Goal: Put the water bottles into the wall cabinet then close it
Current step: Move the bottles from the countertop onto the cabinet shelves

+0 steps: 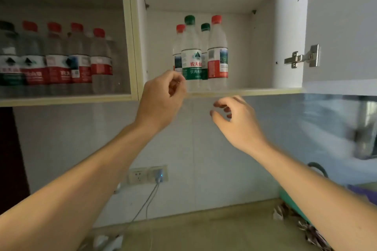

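Our two forearms rise from the bottom corners toward the wall cabinet [216, 92], and both hands are empty. Our left hand [163, 96] sits at the front lip of the open shelf, fingers loosely curled around nothing, just beside the nearest bottle. Our right hand [236, 120] hangs below the shelf edge, fingers bent and apart, gripping nothing either.

Four water bottles [202, 55] stand upright in a tight cluster on the open compartment's shelf: two with green caps, two with red. More bottles [55, 59] line the left compartment behind what we take to be a glass door, though the blur there leaves us unsure. The right-hand door [342, 24] is swung wide, its hinge [302, 57] exposed.

We judge the loading close to done and the closing step still ahead. The main risks lie there. The cluster stands near the front edge of the shelf, so a knuckle brushing past could tip the front green-capped bottle [191, 51] outward, and one falling could take its neighbours with it. If a bottle overhangs the lip, the door would strike it and bounce back open. Below, a charger cable [149, 199] trails from the wall socket [146, 175] across the counter [214, 230]; a dropping hand or bottle could snag it.
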